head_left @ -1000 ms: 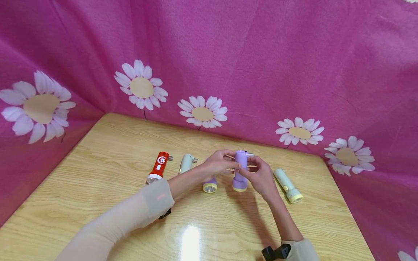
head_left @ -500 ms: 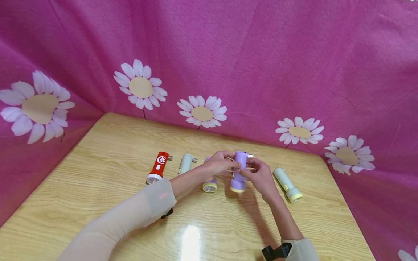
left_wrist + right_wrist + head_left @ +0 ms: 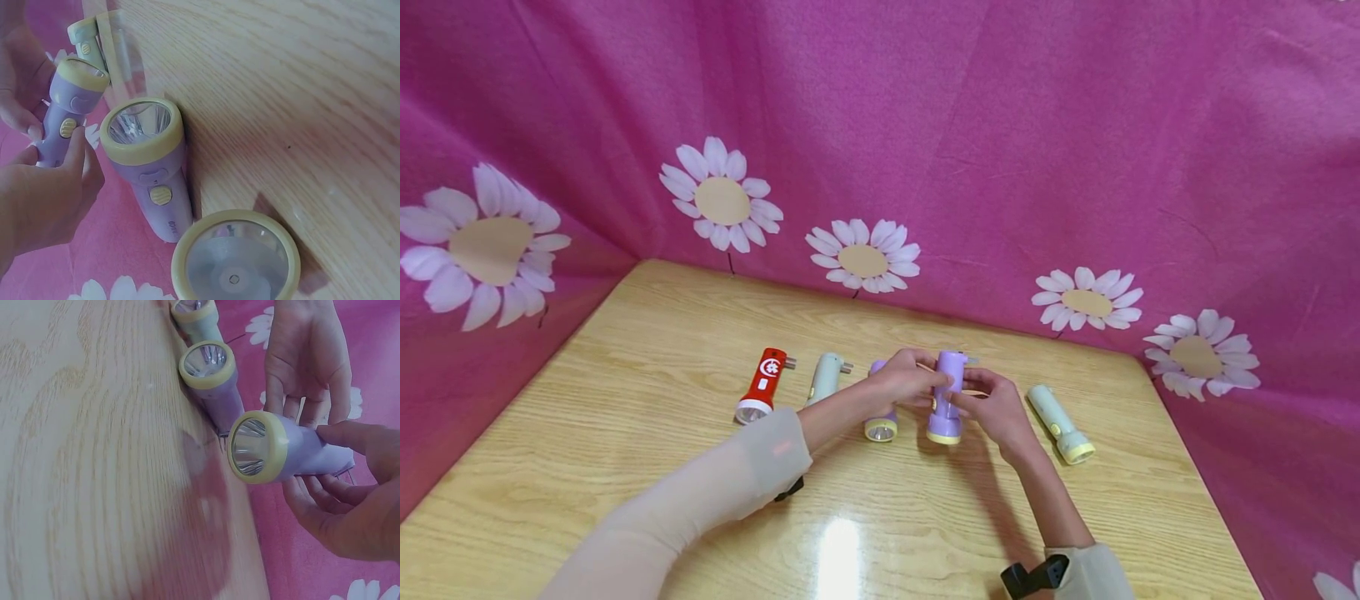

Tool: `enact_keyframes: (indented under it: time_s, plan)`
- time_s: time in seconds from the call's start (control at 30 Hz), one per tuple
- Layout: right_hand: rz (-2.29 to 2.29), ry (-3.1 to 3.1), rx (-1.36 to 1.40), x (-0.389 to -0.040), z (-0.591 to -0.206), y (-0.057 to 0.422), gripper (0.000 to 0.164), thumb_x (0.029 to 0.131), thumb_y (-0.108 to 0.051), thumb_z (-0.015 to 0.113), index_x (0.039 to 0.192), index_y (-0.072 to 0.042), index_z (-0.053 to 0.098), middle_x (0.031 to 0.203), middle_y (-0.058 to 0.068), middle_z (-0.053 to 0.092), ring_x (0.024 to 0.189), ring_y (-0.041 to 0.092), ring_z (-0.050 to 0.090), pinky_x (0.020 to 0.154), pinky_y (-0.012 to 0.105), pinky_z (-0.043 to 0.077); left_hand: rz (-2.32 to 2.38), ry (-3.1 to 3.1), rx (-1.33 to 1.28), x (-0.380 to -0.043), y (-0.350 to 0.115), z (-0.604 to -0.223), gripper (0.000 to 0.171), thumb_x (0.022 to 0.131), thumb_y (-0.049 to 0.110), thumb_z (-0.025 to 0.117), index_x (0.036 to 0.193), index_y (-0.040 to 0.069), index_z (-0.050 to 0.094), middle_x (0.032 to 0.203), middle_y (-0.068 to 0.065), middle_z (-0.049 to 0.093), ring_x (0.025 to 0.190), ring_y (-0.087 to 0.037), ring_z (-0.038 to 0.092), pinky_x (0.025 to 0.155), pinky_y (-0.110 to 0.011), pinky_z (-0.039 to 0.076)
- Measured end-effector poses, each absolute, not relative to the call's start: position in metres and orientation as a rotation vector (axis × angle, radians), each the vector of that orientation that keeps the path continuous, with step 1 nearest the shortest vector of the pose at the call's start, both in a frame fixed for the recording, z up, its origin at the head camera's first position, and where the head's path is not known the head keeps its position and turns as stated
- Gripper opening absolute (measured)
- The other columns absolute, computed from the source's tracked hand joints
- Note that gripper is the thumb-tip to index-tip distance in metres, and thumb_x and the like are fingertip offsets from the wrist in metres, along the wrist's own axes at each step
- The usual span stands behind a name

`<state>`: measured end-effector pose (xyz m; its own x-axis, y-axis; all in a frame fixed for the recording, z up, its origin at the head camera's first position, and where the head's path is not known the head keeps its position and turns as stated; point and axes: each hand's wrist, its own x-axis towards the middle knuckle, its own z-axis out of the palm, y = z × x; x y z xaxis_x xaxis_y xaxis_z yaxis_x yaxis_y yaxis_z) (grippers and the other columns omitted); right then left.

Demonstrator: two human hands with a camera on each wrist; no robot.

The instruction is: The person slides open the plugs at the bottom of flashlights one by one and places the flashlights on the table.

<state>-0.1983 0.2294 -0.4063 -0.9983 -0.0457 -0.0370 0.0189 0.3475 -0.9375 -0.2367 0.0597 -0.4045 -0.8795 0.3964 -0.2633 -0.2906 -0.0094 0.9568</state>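
A purple flashlight with a yellow rim is held between both hands above the table, lens end down. Metal plug prongs stick out to the right near its top. My left hand pinches the body from the left, its thumb near the yellow switch. From the right, my right hand grips the same body with thumb and fingers, as the right wrist view also shows. A second purple flashlight lies just left of it, partly hidden behind my left hand.
Further left on the wooden table lie a pale green flashlight, partly behind my left forearm, and a red flashlight. Another pale green flashlight lies right of my right hand. A pink flowered cloth hangs around the table.
The held purple flashlight has shifted slightly left and down and turned a little, so its switch shows at the left side and its prongs look thinner. The other flashlights have stayed put.
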Motion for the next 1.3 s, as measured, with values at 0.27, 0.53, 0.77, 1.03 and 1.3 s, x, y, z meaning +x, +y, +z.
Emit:
enact_keyframes:
  time_s: [0.27, 0.53, 0.77, 1.03, 1.3]
  plan:
    - [-1.721, 2.532, 0.024, -0.201, -0.411, 0.23, 0.044, 0.089, -0.002, 0.068, 0.128, 0.014, 0.056, 0.116, 0.026, 0.062, 0.093, 0.018, 0.062, 0.078, 0.029, 0.059, 1.9, 1.871, 0.09, -0.239, 0.065, -0.412, 0.019, 0.092, 0.003, 0.069, 0.107, -0.007, 0.061, 0.095, -0.011, 0.064, 0.087, -0.023, 0.067, 0.083, -0.041, 0.059]
    - [-1.708, 2.52, 0.05, -0.201, -0.414, 0.227, 0.043, 0.091, 0.0, 0.065, 0.13, 0.015, 0.054, 0.116, 0.027, 0.061, 0.092, 0.021, 0.063, 0.078, 0.03, 0.059, 1.84, 1.952, 0.069, -0.239, 0.068, -0.412, 0.017, 0.093, 0.002, 0.068, 0.104, -0.009, 0.063, 0.094, -0.011, 0.062, 0.088, -0.024, 0.067, 0.08, -0.039, 0.06]
    - [-1.704, 2.51, 0.103, -0.202, -0.417, 0.227, 0.044, 0.091, -0.001, 0.066, 0.13, 0.015, 0.053, 0.115, 0.026, 0.061, 0.09, 0.021, 0.063, 0.079, 0.032, 0.059, 1.829, 1.972, 0.086, -0.238, 0.07, -0.412, 0.018, 0.093, 0.0, 0.067, 0.106, -0.012, 0.063, 0.096, -0.013, 0.064, 0.092, -0.028, 0.068, 0.083, -0.042, 0.059]
    - [-1.679, 2.514, 0.124, -0.201, -0.418, 0.227, 0.045, 0.091, -0.002, 0.068, 0.13, 0.014, 0.052, 0.115, 0.025, 0.061, 0.09, 0.02, 0.062, 0.077, 0.031, 0.059, 1.799, 2.032, 0.112, -0.238, 0.071, -0.414, 0.013, 0.091, 0.0, 0.069, 0.098, -0.011, 0.065, 0.092, -0.012, 0.064, 0.086, -0.024, 0.068, 0.077, -0.038, 0.06]
    - [-1.682, 2.522, 0.126, -0.202, -0.42, 0.226, 0.046, 0.09, -0.002, 0.069, 0.13, 0.014, 0.053, 0.115, 0.025, 0.061, 0.091, 0.022, 0.063, 0.076, 0.03, 0.059, 1.779, 2.058, 0.107, -0.238, 0.071, -0.414, 0.016, 0.091, 0.002, 0.07, 0.101, -0.009, 0.064, 0.094, -0.01, 0.062, 0.089, -0.024, 0.066, 0.077, -0.037, 0.06]
